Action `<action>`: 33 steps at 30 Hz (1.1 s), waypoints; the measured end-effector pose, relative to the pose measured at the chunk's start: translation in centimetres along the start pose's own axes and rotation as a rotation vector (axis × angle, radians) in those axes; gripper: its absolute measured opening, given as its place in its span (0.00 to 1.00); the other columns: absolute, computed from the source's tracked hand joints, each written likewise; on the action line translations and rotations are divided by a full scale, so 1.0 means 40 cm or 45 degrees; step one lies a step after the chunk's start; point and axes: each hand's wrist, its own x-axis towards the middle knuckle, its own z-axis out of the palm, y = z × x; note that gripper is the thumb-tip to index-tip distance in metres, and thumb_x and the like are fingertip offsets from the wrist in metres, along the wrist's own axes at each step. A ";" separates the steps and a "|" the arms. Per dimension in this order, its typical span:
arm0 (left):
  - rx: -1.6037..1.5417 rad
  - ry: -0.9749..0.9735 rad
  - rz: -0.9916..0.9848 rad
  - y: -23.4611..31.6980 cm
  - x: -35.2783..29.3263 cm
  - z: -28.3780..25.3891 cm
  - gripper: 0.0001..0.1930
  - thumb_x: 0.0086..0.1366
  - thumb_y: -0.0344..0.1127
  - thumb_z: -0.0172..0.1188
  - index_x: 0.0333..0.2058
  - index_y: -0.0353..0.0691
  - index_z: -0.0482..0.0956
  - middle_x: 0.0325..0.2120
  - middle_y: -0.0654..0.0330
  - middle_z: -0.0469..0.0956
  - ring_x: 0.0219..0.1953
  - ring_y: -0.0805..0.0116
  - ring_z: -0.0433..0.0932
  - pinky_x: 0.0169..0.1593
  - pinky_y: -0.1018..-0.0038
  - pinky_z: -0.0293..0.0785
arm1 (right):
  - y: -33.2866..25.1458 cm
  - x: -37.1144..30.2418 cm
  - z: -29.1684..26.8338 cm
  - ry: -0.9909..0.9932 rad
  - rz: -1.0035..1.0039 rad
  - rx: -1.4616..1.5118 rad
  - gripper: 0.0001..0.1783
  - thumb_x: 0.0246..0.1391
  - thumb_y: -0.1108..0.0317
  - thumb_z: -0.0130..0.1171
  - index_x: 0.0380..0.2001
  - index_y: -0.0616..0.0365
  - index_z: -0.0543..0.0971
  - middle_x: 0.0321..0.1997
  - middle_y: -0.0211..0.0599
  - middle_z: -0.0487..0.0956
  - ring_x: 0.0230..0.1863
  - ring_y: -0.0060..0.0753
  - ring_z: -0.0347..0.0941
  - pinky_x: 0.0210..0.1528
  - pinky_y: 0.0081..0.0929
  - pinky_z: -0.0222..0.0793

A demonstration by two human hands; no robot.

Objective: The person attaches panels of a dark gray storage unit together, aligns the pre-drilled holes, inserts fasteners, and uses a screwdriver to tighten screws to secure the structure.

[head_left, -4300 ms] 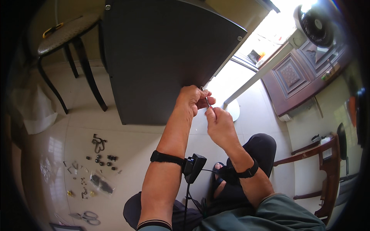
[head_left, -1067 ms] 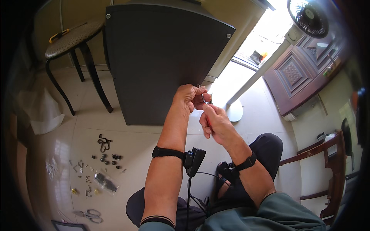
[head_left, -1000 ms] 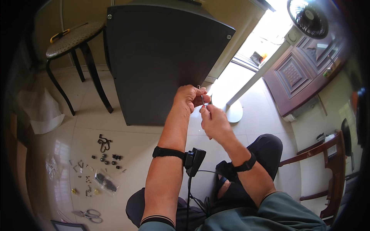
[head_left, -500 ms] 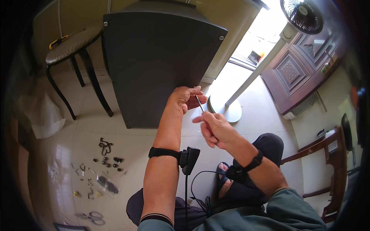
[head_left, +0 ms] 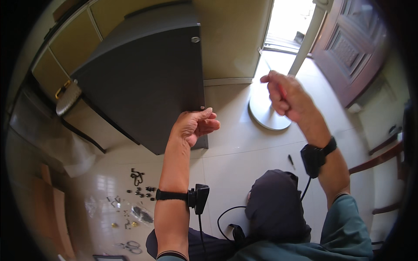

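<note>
A large dark grey cabinet [head_left: 143, 82] stands in front of me, with round silver fittings along its right edge. My left hand [head_left: 196, 125] is at that edge, just below a small silver screw [head_left: 202, 107]; its thumb and half-bent fingers are apart, and I see nothing in them. Off to the right, my right hand [head_left: 287, 96] is raised, its fingers closed round a screwdriver. The thin shaft of the screwdriver [head_left: 266, 61] points up and to the left, away from the cabinet. A bit of red shows between the fingers; most of the handle is hidden.
Several black fittings [head_left: 140, 193], small metal parts, a plastic bag [head_left: 142, 214] and scissors [head_left: 132, 247] lie on the floor at lower left. A black-handled tool [head_left: 291, 160] lies near my knee. A stool [head_left: 69, 99] stands left, a round stand base [head_left: 265, 114] right. Cables hang from my forearm devices.
My right hand has swung up and right with the screwdriver, away from the left hand. My left hand stays at the cabinet's edge. The view has turned to the right.
</note>
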 end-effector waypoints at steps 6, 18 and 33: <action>0.139 0.285 0.061 0.002 -0.029 -0.001 0.10 0.59 0.33 0.65 0.33 0.30 0.78 0.25 0.54 0.80 0.27 0.60 0.82 0.39 0.64 0.81 | 0.279 0.119 -0.009 -0.254 0.394 0.538 0.17 0.65 0.57 0.46 0.36 0.63 0.72 0.13 0.30 0.65 0.08 0.20 0.52 0.10 0.23 0.53; 0.361 0.884 0.155 -0.012 -0.150 -0.082 0.16 0.57 0.35 0.66 0.36 0.25 0.78 0.25 0.47 0.81 0.29 0.57 0.83 0.40 0.64 0.78 | 0.431 0.176 0.011 -0.481 0.542 0.846 0.16 0.64 0.59 0.45 0.33 0.63 0.72 0.13 0.29 0.66 0.08 0.18 0.54 0.10 0.20 0.55; 0.461 1.417 0.450 0.200 -0.377 -0.179 0.23 0.65 0.43 0.59 0.54 0.39 0.69 0.43 0.52 0.78 0.41 0.57 0.80 0.41 0.67 0.77 | 0.109 0.264 0.083 -0.490 -0.036 0.261 0.20 0.56 0.57 0.53 0.18 0.59 0.66 0.12 0.24 0.63 0.13 0.17 0.59 0.14 0.22 0.56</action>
